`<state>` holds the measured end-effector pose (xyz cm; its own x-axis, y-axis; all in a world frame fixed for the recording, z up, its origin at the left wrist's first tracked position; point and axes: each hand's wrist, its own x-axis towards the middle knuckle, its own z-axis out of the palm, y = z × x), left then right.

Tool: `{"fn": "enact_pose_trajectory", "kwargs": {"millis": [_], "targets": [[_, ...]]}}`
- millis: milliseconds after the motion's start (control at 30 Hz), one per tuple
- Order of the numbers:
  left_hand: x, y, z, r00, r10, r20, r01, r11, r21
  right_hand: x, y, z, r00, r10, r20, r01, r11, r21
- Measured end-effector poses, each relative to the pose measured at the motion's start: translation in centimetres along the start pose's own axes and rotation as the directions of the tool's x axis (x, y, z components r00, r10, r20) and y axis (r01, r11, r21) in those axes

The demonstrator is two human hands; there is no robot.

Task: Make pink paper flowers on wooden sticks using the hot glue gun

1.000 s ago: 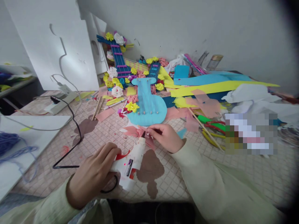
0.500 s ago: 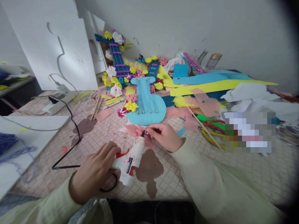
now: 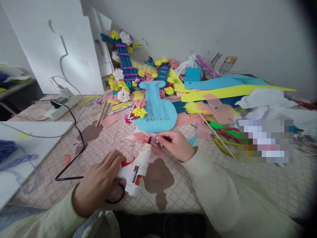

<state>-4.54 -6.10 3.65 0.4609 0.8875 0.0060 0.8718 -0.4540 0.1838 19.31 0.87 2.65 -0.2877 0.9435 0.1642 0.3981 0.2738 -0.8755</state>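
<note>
I have the left hand (image 3: 99,183) in the lower left of the frame, its fingers curled around the handle of a white glue gun (image 3: 133,178), with the red trigger showing beside the fingertips and a small red light lit on its body. The gun's dark nozzle points up toward the crumpled pink paper (image 3: 140,137) near the centre of the frame; from here I cannot tell whether the tip touches it. The right hand (image 3: 177,146), just right of centre, has thumb and forefinger pinched together on the edge of that paper. Just above both, I see a light blue instrument-shaped piece (image 3: 158,124) lying on the table (image 3: 183,191), with a yellow paper flower (image 3: 140,112) at its left side. A black cord (image 3: 68,178) runs across the left of the frame, with a white power strip (image 3: 58,110) beyond it. At upper centre I make out a dark blue decorated neck (image 3: 126,64) among paper flowers, and at right centre a thin wooden stick (image 3: 219,136) lies across yellow-handled scissors (image 3: 221,148).
</note>
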Motion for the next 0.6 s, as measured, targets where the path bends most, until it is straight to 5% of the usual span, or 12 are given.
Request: {"fn": "enact_pose_trajectory", "kwargs": {"millis": [600], "targets": [[-0.15, -0.43, 0.06, 0.998, 0.028, -0.049, -0.027, 1.0, 0.01, 0.03, 0.06, -0.01, 1.0, -0.008, 0.001, 0.008, 1.0, -0.03]]}}
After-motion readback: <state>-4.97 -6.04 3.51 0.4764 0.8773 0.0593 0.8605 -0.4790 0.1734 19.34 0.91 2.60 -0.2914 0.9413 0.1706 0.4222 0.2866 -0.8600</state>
